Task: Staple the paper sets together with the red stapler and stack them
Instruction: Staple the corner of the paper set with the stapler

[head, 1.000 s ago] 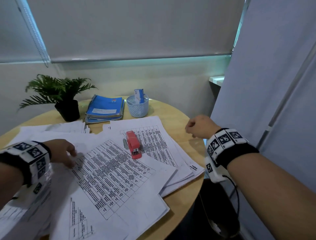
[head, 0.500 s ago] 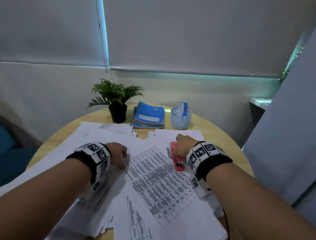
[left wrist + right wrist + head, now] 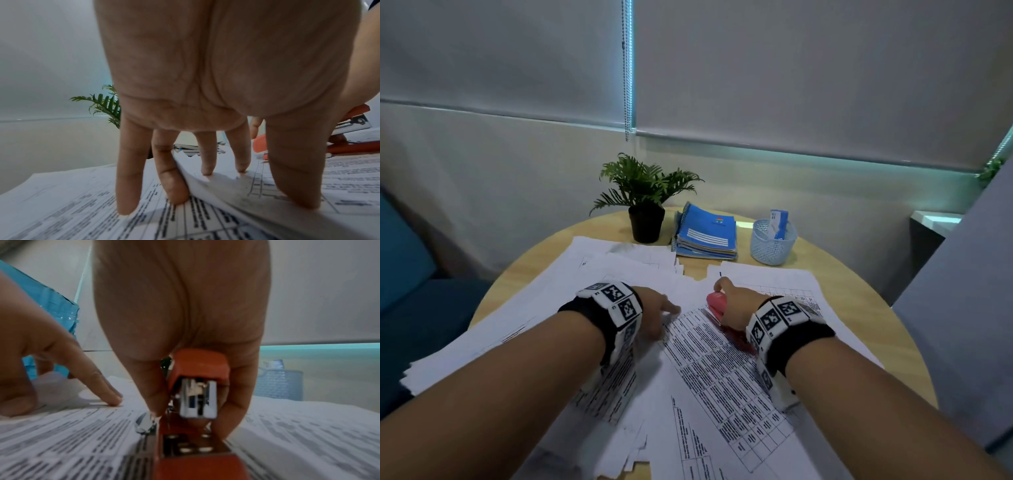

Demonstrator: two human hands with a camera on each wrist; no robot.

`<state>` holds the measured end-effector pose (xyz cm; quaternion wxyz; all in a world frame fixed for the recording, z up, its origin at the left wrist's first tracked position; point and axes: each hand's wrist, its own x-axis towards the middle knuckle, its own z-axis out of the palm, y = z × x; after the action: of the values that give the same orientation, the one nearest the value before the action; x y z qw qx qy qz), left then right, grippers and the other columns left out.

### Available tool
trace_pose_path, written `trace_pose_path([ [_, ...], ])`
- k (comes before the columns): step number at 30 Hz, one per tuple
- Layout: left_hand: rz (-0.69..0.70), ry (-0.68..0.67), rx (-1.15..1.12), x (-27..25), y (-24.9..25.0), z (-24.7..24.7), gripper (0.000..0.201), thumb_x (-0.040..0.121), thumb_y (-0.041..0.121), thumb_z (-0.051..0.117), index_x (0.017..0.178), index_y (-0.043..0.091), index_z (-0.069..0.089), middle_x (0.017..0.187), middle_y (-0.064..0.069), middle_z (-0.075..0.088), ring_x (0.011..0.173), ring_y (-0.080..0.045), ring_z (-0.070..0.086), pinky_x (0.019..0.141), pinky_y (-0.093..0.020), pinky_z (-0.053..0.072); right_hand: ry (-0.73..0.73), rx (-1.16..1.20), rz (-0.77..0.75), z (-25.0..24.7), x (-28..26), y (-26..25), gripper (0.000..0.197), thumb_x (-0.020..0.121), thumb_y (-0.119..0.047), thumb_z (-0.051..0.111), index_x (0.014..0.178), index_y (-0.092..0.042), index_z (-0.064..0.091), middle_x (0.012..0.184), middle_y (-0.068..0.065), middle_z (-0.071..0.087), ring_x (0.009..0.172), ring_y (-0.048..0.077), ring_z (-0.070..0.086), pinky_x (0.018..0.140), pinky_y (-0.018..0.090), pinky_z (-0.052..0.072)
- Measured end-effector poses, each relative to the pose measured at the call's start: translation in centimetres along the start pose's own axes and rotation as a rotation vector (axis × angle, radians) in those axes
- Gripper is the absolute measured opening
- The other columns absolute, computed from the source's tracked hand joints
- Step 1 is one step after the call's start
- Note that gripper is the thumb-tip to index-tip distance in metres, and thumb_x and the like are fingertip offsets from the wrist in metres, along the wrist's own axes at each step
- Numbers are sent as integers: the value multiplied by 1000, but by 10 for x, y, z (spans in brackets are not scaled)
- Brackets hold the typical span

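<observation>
Papers (image 3: 722, 370) lay loose and unstacked across the worktop (image 3: 887, 342); the red stapler (image 3: 717, 303), at one o'clock, was gripped by the right hand (image 3: 739, 305), while one set was held flat by the left hand (image 3: 654, 317) with fingers spread.

This looks like a small office or meeting nook. A round wooden bench (image 3: 859, 284) stands in a corner against a plain pale wall, under grey roller blinds (image 3: 791, 68) with a bead chain (image 3: 627, 68) hanging between them. Printed sheets of tables (image 3: 709, 359) cover most of the bench's near and middle surface. Along its far edge stand a small potted fern (image 3: 645, 195), a stack of blue spiral notebooks (image 3: 707, 233) and a pale blue mesh basket (image 3: 773, 245) holding a small carton. A red stapler (image 3: 717, 303) sits on the sheets. A teal upholstered seat (image 3: 404, 260) lies beyond the left edge, a grey partition panel (image 3: 962, 291) beyond the right.
</observation>
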<state>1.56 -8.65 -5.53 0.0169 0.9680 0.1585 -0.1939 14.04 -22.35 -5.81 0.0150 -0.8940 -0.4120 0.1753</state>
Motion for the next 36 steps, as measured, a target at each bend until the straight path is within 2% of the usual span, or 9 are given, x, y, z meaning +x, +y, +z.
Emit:
trace_pose_path([
  [3, -1, -7, -1, 2, 0, 1, 63, 88, 38, 58, 144, 40, 28, 156, 5, 20, 142, -19, 22, 116, -37, 15, -14, -134, -48, 3, 10, -8, 50, 99, -19, 41, 146, -11, 23, 127, 15, 55, 106, 31, 56, 86, 34, 45],
  [6, 7, -22, 1, 3, 0, 0, 64, 88, 37, 59, 145, 37, 30, 155, 3, 23, 142, -20, 24, 115, -38, 16, -18, -245, -89, 2, 17, -12, 50, 102, -19, 39, 147, -10, 22, 142, 7, 43, 117, 29, 52, 91, 32, 42],
  [10, 8, -69, -25, 3, 1, -7, 66, 88, 35, 61, 146, 33, 30, 155, 3, 25, 141, -19, 26, 114, -36, 20, 5, -295, -128, 3, 23, -11, 47, 100, -18, 43, 144, -9, 28, 135, 10, 47, 112, 30, 54, 75, 28, 35],
  [16, 20, -75, -15, 1, 2, -10, 66, 88, 35, 61, 146, 32, 29, 155, 3, 24, 141, -19, 26, 113, -35, 21, 15, -204, -120, 5, 28, -8, 43, 100, -19, 43, 141, -12, 31, 124, 13, 56, 106, 30, 57, 83, 32, 44],
  [23, 22, -51, -10, 0, 2, -8, 65, 88, 36, 60, 146, 32, 31, 153, 3, 28, 139, -18, 29, 112, -34, 23, 25, -163, -68, 10, 35, -13, 40, 102, -22, 35, 140, -10, 29, 117, 19, 59, 91, 30, 55, 71, 30, 38],
  [26, 15, -72, -5, 0, 2, -7, 65, 88, 38, 60, 146, 34, 29, 154, 4, 25, 140, -19, 26, 113, -37, 21, 41, -173, -51, 14, 37, -16, 40, 100, -22, 40, 137, -10, 31, 115, 20, 58, 95, 33, 58, 72, 32, 41],
  [30, 0, -83, 144, 0, 8, -12, 62, 89, 41, 57, 145, 38, 29, 153, 4, 27, 141, -24, 23, 113, -44, 18, 52, -146, 1, 16, 37, -17, 39, 99, -34, 35, 134, -16, 31, 115, 20, 54, 100, 36, 58, 84, 41, 49],
  [33, 34, -84, 291, 3, 18, -16, 66, 87, 41, 61, 144, 40, 28, 156, 4, 17, 142, -32, 14, 111, -55, 20, 53, -115, -16, 16, 38, -15, 33, 100, -26, 38, 129, -12, 34, 105, 19, 59, 86, 30, 55, 72, 34, 42],
  [36, 82, -98, 194, 7, 26, -12, 61, 91, 22, 58, 146, 22, 30, 149, -4, 36, 132, -24, 40, 107, -35, 34, 46, -79, -18, 14, 39, -14, 32, 98, -20, 42, 127, -10, 36, 98, 17, 58, 84, 29, 53, 69, 32, 38],
])
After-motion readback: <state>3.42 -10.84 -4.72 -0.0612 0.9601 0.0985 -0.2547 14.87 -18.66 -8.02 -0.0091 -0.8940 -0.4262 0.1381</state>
